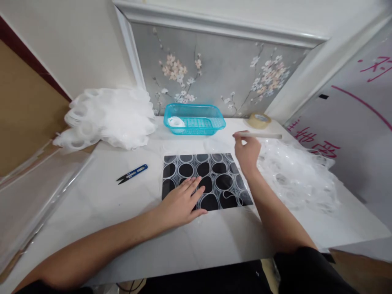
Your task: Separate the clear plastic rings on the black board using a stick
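My left hand (183,200) lies flat, fingers stretched, on a black rectangular sheet (208,203) with a translucent lattice of rounded openings over it. A thin loose curl of material lies near the sheet's lower right part. Above the table, just beyond the sheet's upper right corner, my right hand (247,153) is closed around a slim whitish stick (266,135), held roughly level and pointing right. Its exact kind cannot be made out. To the left of the sheet rest blue thread snips (133,174), blades toward the left.
A turquoise plastic basket (196,130) with a small white roll (175,121) stands at the back. Behind my right hand is a tape roll (259,120). White ring-patterned sheets are heaped at left (113,118) and right (297,175). A framed floral panel (211,53) borders the table.
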The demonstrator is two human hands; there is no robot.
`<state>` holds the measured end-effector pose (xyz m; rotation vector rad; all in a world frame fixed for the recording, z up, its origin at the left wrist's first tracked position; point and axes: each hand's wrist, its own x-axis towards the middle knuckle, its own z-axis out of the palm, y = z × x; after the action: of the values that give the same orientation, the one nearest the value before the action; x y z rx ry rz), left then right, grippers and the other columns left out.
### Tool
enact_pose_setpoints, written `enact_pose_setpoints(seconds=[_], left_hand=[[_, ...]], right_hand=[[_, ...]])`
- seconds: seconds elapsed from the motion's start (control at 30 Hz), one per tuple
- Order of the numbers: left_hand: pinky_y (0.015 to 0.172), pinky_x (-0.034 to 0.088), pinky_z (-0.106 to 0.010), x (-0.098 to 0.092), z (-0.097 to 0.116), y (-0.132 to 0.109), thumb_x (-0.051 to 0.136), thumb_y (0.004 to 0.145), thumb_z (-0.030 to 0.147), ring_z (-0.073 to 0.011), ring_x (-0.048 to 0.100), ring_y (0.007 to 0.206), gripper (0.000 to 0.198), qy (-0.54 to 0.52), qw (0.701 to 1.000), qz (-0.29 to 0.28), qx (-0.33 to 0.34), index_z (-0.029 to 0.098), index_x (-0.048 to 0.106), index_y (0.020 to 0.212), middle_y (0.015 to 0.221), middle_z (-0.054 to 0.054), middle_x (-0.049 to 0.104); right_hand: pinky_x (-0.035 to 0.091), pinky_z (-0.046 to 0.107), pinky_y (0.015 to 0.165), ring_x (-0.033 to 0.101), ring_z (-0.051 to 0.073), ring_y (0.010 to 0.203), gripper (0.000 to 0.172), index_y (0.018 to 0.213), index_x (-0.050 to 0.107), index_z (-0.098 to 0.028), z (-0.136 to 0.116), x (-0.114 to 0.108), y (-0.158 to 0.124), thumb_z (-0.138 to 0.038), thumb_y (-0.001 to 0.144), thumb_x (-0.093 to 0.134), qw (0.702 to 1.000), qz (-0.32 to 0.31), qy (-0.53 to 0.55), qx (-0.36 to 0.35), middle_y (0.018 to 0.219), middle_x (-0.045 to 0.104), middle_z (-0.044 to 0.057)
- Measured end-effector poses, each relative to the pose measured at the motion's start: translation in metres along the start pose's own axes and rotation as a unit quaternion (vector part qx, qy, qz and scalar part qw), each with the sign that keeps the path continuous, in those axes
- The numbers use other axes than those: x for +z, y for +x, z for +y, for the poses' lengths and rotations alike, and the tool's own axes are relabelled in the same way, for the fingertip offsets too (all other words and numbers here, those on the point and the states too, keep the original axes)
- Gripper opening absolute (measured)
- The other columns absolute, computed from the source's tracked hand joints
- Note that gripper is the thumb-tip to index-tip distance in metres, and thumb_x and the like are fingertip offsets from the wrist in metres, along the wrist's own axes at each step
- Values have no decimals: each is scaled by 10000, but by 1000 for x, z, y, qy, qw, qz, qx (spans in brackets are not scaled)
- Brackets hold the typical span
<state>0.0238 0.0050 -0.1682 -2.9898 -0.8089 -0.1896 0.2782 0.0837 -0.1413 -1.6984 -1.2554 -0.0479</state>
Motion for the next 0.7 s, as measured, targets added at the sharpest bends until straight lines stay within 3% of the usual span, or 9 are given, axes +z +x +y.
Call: enact_pose_setpoints(seconds=[0.13, 0.23, 0.4, 0.7], left_hand=[[1044, 368, -464, 1, -7, -16, 285, 927, 630, -358, 453, 1276, 725, 28, 997, 29, -72, 40, 499, 1290, 1373, -255, 458], [1019, 396, -464, 14, -12, -31, 247, 925, 642, -352, 505, 1229, 752, 47, 996, 24, -72, 27, 527, 1255, 1307, -258, 524], [1073, 335, -446, 25, -15, -42, 293, 931, 616, -332, 482, 1255, 709, 31, 997, 46, -51, 27, 515, 1258, 1307, -252, 527], [1062, 336, -459, 21, -16, -40, 310, 932, 602, -342, 494, 1228, 695, 11, 998, 45, -53, 32, 484, 1290, 1320, -238, 515]], right_hand=[[499, 327, 755, 682, 215, 803, 216, 784, 694, -183, -37, 18, -57, -267, 860, 511, 958, -235, 162, -26, 841, 735, 59], [517, 311, 714, 691, 212, 777, 210, 760, 687, -185, -54, 36, -96, -291, 862, 537, 924, -317, 213, 2, 819, 736, 54], [539, 338, 764, 696, 218, 833, 189, 813, 684, -203, -52, 44, -116, -313, 872, 542, 911, -336, 239, 14, 868, 737, 53], [511, 358, 846, 678, 211, 868, 143, 800, 697, -216, -52, 41, -119, -266, 856, 575, 923, -315, 219, -27, 864, 732, 43]])
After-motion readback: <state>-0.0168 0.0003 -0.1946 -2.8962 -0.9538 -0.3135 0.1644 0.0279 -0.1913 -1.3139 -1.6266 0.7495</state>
